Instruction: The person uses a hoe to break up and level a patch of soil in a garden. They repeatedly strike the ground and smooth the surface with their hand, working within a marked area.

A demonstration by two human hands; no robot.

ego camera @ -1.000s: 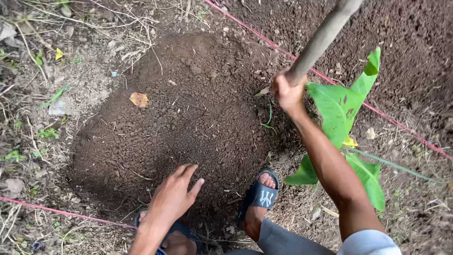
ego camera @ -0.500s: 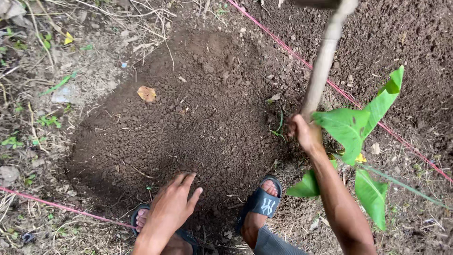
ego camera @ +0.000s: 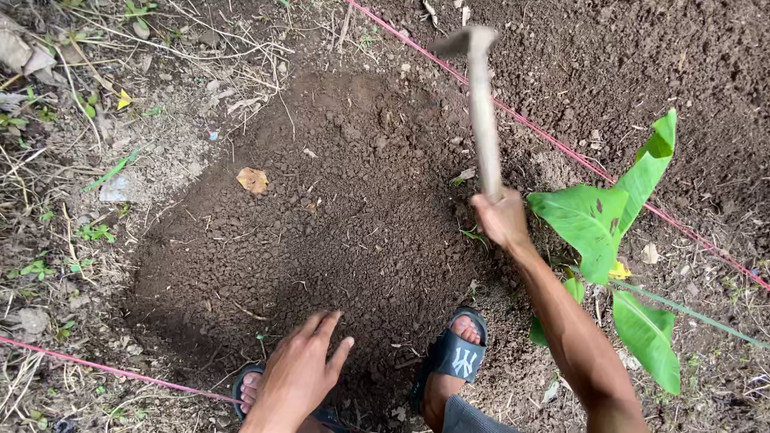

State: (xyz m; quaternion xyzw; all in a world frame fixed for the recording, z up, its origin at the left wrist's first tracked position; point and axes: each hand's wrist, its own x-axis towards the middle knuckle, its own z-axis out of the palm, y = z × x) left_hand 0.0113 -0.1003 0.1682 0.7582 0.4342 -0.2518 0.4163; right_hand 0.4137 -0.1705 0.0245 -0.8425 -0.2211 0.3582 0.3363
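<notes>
My right hand (ego camera: 501, 220) grips the lower end of a long wooden tool handle (ego camera: 484, 112), which points away from me; its blurred head (ego camera: 468, 38) hangs over the far edge of a patch of loose dark soil (ego camera: 321, 224). My left hand (ego camera: 301, 370) hovers open, fingers spread, above my left knee near the patch's near edge. Both my feet, in dark sandals (ego camera: 453, 357), stand on the soil. A small plant with broad green leaves (ego camera: 609, 232) grows just right of my right forearm.
A red string (ego camera: 577, 156) runs diagonally across the ground behind the plant, and another red string (ego camera: 96, 367) crosses at lower left. Dry grass, twigs and weeds (ego camera: 80, 120) cover the left side. A dry yellow leaf (ego camera: 253, 180) lies on the soil.
The tool handle has swung from leaning right toward upright, and its head has come into view. My right hand has moved down and right. My left hand has barely moved.
</notes>
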